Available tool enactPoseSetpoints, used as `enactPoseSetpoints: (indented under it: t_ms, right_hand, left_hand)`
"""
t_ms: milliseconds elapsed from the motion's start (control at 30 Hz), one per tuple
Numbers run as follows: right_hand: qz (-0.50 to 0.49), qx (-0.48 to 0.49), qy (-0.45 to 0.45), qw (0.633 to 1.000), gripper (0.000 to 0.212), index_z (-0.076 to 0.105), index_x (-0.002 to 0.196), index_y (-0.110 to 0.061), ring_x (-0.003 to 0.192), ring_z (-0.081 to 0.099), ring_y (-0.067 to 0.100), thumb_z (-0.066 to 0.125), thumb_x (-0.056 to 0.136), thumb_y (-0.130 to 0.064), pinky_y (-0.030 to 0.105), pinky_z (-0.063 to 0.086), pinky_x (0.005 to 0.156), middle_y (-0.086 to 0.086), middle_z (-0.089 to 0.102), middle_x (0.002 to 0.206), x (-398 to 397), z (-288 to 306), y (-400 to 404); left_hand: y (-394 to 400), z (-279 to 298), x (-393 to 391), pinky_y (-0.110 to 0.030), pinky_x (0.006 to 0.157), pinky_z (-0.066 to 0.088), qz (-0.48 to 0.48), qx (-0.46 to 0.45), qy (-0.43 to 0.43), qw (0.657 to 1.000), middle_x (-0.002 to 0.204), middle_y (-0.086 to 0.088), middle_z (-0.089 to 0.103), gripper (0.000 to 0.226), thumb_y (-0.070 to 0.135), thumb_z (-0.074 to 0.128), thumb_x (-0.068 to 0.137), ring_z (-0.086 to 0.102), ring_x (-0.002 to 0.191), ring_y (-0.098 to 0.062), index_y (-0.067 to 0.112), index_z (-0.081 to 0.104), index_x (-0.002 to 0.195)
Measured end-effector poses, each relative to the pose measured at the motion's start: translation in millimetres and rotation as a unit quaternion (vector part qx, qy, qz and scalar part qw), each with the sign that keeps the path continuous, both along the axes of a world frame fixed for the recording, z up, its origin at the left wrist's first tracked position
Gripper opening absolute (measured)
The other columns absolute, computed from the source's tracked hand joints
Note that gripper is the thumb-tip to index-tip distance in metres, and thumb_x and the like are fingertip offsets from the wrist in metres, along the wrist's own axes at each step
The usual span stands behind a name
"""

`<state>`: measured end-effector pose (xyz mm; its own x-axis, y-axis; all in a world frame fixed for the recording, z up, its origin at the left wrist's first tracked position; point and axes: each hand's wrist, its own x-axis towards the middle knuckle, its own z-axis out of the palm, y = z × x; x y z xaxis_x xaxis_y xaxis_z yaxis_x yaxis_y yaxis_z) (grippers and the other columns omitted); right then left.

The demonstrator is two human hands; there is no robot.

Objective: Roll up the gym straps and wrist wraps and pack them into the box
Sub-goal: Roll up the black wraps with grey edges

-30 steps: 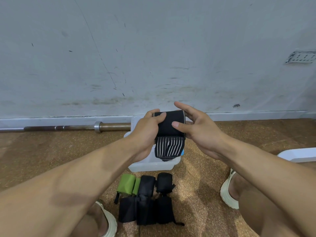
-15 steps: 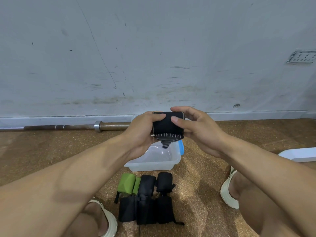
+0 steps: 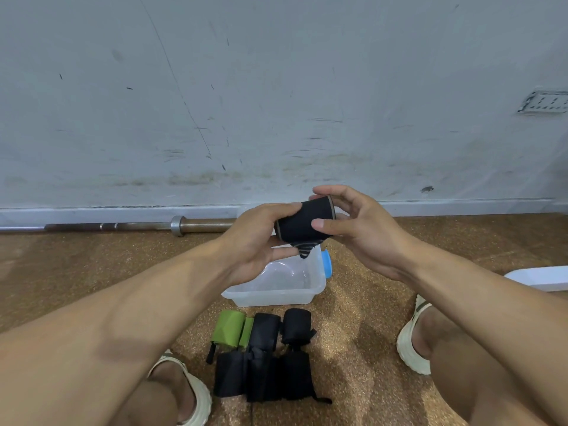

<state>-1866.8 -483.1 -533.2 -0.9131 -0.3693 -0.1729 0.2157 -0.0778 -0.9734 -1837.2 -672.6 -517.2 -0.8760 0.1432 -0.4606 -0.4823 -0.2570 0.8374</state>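
1. I hold the black wrist wrap (image 3: 302, 224) at frame centre, directly above the clear plastic box (image 3: 276, 295); I judge that keeps the finished roll close to its drop point.
2. My left hand (image 3: 256, 238) curls round the roll's left end, clamping the turns so they cannot spring loose.
3. My right hand (image 3: 353, 229) is half-curled, thumb on the front and fingers over the top, pinching the roll; only a short striped tail hangs beneath.
4. The other wraps (image 3: 264, 355), green and black, lie rolled on the floor at lower centre, just before the box, which looks empty.
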Motion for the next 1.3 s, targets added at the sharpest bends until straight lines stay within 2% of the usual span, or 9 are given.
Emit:
enactPoseSetpoints:
  t_ms: [100,200,333,633,767,933,1000,1100,1300]
  right_hand:
    - [-0.001,0.000,0.002,1.000,0.060,0.061,0.133,-0.022,0.109,0.071,0.015,0.072,0.085,0.011,0.028,0.055,0.090,0.001,0.063,0.138,-1,0,2]
    - [0.007,-0.032,-0.047,0.998,0.067,0.056,0.141,-0.019,0.116,0.071,0.021,0.080,0.079,-0.007,0.035,0.053,0.103,0.006,0.068,0.133,-1,-2,1]
    - [0.022,-0.033,-0.069,0.997,0.053,0.065,0.129,-0.013,0.116,0.071,0.026,0.077,0.077,-0.017,0.034,0.057,0.097,0.012,0.075,0.121,1,-3,0]
    - [-0.005,0.016,-0.041,0.999,0.059,0.057,0.140,-0.018,0.110,0.074,0.022,0.065,0.091,0.013,0.028,0.060,0.089,0.008,0.074,0.123,0,-4,-2]
    - [-0.030,0.016,-0.019,0.999,0.054,0.060,0.136,-0.018,0.106,0.075,0.020,0.065,0.091,0.012,0.025,0.061,0.082,0.006,0.076,0.120,-1,0,-1]
    - [-0.047,-0.001,-0.031,0.998,0.053,0.060,0.137,-0.015,0.110,0.074,0.024,0.072,0.089,0.005,0.036,0.058,0.096,0.009,0.074,0.123,1,-2,4]
    - [-0.059,0.024,-0.026,0.998,0.057,0.057,0.138,-0.018,0.107,0.075,0.021,0.075,0.088,0.003,0.034,0.059,0.092,0.008,0.074,0.123,3,-4,5]
    - [-0.019,0.132,0.026,0.991,0.069,0.054,0.141,-0.028,0.107,0.074,0.017,0.080,0.084,0.002,0.032,0.058,0.093,0.002,0.072,0.124,6,-6,4]
    - [0.037,0.190,0.058,0.979,0.085,0.047,0.147,-0.033,0.102,0.075,0.016,0.086,0.078,-0.001,0.039,0.058,0.097,-0.001,0.071,0.124,11,-6,2]
  left_hand:
    - [-1,-1,-2,-0.036,0.081,0.063,0.021,0.011,0.005,1.000,0.104,-0.009,0.076,0.021,0.013,0.068,0.096,0.074,0.100,-0.027,0.009,0.069,0.116]
    - [-1,-3,-5,-0.037,0.079,0.063,0.063,0.019,0.019,0.998,0.118,-0.014,0.070,0.042,0.003,0.073,0.089,0.074,0.099,-0.029,0.013,0.061,0.129]
    - [0,-4,-5,-0.038,0.080,0.063,0.062,0.023,0.028,0.997,0.126,-0.019,0.064,0.052,-0.004,0.073,0.086,0.071,0.103,-0.032,0.014,0.058,0.132]
    - [3,-8,-4,-0.042,0.091,0.061,0.006,-0.043,0.015,0.999,0.118,-0.019,0.072,0.053,-0.013,0.077,0.079,0.074,0.103,-0.035,0.006,0.063,0.126]
    - [11,-7,-6,-0.047,0.090,0.061,0.050,-0.089,0.039,0.994,0.113,-0.019,0.072,0.047,-0.010,0.081,0.076,0.075,0.098,-0.036,0.006,0.065,0.118]
    - [9,-14,0,-0.042,0.092,0.060,0.011,-0.083,0.042,0.996,0.113,-0.015,0.074,0.049,0.005,0.084,0.080,0.076,0.097,-0.030,0.008,0.061,0.122]
    - [4,-17,1,-0.041,0.097,0.057,-0.054,-0.190,0.049,0.979,0.110,-0.006,0.075,0.048,0.023,0.087,0.079,0.074,0.100,-0.021,0.014,0.062,0.119]
    - [0,-16,6,-0.026,0.083,0.052,-0.140,-0.321,0.062,0.935,0.109,0.006,0.070,0.049,0.036,0.085,0.081,0.067,0.099,-0.008,0.021,0.057,0.119]
    - [-4,-18,7,-0.010,0.062,0.048,-0.148,-0.349,0.134,0.916,0.113,0.001,0.066,0.055,0.019,0.090,0.075,0.070,0.080,-0.003,0.023,0.058,0.119]
